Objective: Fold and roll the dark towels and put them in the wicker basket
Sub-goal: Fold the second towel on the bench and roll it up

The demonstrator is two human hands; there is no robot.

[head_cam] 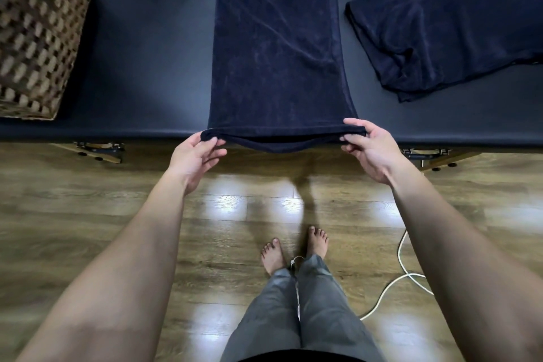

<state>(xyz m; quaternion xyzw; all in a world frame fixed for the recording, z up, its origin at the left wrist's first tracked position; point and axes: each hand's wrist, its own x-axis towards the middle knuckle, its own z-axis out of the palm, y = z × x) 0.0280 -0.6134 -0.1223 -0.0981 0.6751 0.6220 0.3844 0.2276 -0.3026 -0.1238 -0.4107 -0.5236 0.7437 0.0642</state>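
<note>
A long folded dark towel [273,47] lies across the black padded table [152,47], running from twelve o'clock to the near edge. The left hand [195,156] pinches its near corner at nine o'clock; the right hand [367,150] pinches the other at three o'clock, the hem sagging between. A second towel [446,29] lies at two o'clock, the wicker basket [38,35] at ten o'clock.

Single head-worn view, looking steeply forward and down. Close over the padded table's [147,67] near edge and the floor [88,214] below.
</note>
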